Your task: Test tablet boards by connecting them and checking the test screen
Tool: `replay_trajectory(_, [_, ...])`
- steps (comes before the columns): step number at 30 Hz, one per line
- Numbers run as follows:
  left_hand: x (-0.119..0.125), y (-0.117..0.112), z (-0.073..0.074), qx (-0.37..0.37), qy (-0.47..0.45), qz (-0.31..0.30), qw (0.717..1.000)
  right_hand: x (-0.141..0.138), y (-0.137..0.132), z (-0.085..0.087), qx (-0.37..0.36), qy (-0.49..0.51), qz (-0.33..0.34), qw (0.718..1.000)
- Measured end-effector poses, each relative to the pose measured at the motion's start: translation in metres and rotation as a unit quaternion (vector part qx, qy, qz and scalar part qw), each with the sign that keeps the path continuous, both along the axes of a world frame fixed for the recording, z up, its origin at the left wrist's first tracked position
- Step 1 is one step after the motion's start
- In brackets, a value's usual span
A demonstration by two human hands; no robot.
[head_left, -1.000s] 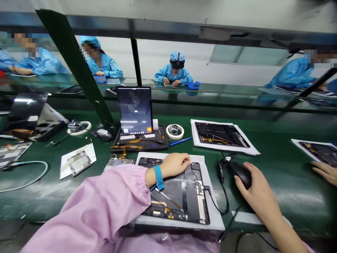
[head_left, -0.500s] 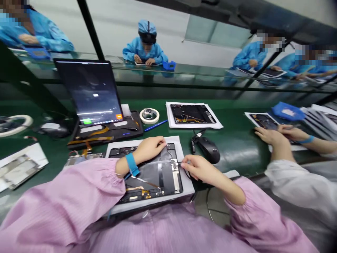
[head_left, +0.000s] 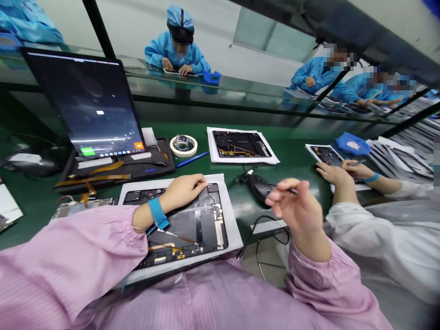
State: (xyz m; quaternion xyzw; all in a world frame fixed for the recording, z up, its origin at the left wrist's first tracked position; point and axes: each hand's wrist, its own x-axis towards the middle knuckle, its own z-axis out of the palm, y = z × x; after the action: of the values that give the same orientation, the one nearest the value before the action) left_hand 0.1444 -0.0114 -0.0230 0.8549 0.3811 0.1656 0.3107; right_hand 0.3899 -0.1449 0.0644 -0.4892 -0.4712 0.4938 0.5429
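An opened tablet (head_left: pixel 182 224), its black inner housing, flex cables and thin wires exposed, lies on a white sheet (head_left: pixel 232 229) in front of me. My left hand (head_left: pixel 184 190), a blue strap on its wrist, lies across the far edge of this tablet. Its fingers close on the edge near the far right corner, and the fingertips are partly hidden. Raised to the right of the sheet is my right hand (head_left: pixel 297 204), palm showing and fingers loosely bent and apart, with nothing visible in it. Below it a black cable (head_left: pixel 256 217) loops over the table's front edge.
A black mouse (head_left: pixel 259 190) sits just behind my right hand. Further back are another opened tablet (head_left: pixel 240 144), a blue pen (head_left: pixel 193 159) and a tape roll (head_left: pixel 184 145). A lit screen (head_left: pixel 89 105) stands at left. A co-worker's hands (head_left: pixel 338 174) work at right.
My right hand has let go of the black cable by the tablet's right edge and risen to the right. My left hand stays on the tablet. The whole view has shifted.
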Motion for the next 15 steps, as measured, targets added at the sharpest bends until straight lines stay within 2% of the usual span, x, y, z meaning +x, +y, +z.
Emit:
replay_trajectory(2, [0.0, 0.0, 0.0, 0.0, 0.001, -0.003, 1.0, -0.007, -0.006, -0.002, 0.026, -0.031, 0.046, 0.998])
replay_trajectory(4, [0.0, 0.0, 0.0, -0.001, 0.003, -0.004, 1.0, -0.018, -0.008, -0.015, 0.0, -0.131, 0.103, 0.986])
replay_trajectory(6, [0.0, 0.0, 0.001, 0.0, 0.005, -0.005, 1.0, -0.029, -0.007, -0.035, -0.035, -0.243, 0.111, 0.963])
replay_trajectory(8, [0.0, -0.001, 0.002, 0.002, 0.006, -0.005, 1.0, -0.038, -0.003, -0.054, -0.061, -0.293, 0.089, 0.95])
replay_trajectory(11, [0.0, -0.001, 0.002, 0.001, 0.008, -0.005, 1.0, -0.047, 0.001, -0.071, -0.101, -0.253, 0.06, 0.96])
replay_trajectory(15, [0.0, -0.001, 0.002, 0.004, 0.006, -0.008, 1.0, -0.051, 0.003, -0.073, -0.123, -0.19, 0.038, 0.973])
